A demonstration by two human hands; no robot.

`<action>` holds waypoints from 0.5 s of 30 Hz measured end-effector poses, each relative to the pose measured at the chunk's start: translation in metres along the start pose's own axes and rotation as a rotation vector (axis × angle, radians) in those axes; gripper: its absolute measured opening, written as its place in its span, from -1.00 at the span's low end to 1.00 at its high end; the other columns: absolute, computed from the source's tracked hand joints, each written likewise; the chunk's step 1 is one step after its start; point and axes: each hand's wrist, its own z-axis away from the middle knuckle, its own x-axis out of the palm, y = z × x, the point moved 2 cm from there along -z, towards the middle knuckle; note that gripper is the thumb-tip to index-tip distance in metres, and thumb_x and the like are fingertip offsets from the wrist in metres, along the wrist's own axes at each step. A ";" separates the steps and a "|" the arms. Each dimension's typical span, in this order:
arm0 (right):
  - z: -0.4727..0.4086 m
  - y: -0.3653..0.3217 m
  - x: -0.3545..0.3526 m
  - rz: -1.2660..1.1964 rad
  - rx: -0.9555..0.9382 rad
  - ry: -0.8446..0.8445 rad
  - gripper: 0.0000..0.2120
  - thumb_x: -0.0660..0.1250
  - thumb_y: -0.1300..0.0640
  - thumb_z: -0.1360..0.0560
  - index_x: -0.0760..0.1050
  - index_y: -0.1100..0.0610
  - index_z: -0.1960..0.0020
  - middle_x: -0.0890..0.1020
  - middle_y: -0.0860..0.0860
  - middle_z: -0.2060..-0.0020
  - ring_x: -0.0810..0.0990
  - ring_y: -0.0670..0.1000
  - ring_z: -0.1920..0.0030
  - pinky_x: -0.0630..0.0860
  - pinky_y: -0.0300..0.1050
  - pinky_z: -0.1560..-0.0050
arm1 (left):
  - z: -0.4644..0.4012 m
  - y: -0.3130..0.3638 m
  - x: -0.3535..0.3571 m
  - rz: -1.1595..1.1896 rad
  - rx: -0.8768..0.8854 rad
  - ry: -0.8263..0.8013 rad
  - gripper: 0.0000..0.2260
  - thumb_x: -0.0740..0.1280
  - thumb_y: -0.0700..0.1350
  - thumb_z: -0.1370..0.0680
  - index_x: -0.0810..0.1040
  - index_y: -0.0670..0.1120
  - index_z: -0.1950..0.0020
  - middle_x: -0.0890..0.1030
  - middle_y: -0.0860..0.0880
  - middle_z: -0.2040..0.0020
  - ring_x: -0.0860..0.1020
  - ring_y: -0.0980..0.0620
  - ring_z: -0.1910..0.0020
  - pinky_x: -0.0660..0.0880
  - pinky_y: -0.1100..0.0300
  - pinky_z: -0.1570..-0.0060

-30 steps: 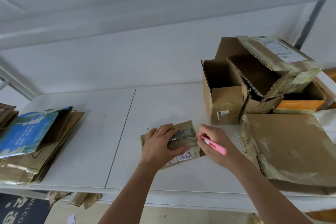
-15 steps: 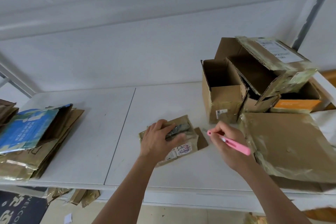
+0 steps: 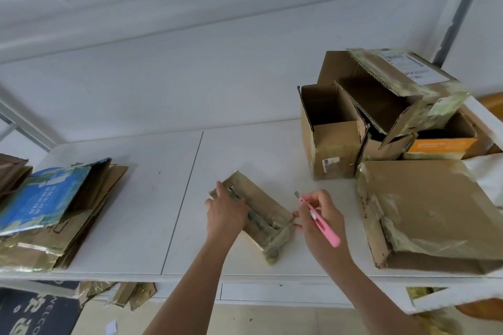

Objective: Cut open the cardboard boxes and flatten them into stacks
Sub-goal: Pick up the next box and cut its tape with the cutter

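Small taped box (image 3: 261, 215) lying skewed mid-table; pink cutter (image 3: 321, 221) raised beside.

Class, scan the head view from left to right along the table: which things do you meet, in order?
Flattened stack → left hand on small box → right hand with pink cutter → large flat box.
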 end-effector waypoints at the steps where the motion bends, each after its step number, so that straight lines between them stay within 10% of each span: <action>1: 0.003 -0.001 0.004 0.013 -0.015 0.024 -0.92 0.26 0.10 -0.59 0.41 -0.05 0.06 0.57 0.06 0.27 0.62 0.17 0.28 0.56 0.27 0.33 | 0.001 -0.002 0.000 -0.011 0.001 0.024 -0.45 0.22 -0.02 -0.59 0.10 -0.06 -0.53 0.36 -0.27 -0.31 0.44 -0.15 0.06 0.57 -0.06 0.03; 9: -0.030 -0.006 0.022 -0.132 0.002 -0.018 -0.89 0.28 0.13 -0.58 0.47 0.18 -0.01 0.63 0.05 0.15 0.66 0.10 0.11 0.60 0.25 0.09 | 0.012 -0.014 -0.005 -0.706 0.244 0.336 -0.41 0.00 0.26 -0.62 0.25 -0.13 -0.47 0.37 -0.14 -0.37 0.38 -0.20 -0.34 0.33 0.00 -0.26; 15: -0.018 0.005 0.017 -0.106 -0.004 0.041 -0.90 0.29 0.19 -0.60 0.46 0.15 -0.11 0.61 0.05 0.14 0.64 0.08 0.13 0.61 0.09 0.11 | -0.005 -0.023 0.007 -0.425 0.532 -0.081 -0.26 -0.04 0.37 -0.57 -0.20 0.05 -0.61 -0.25 0.12 -0.59 -0.23 0.02 -0.58 -0.24 -0.02 -0.54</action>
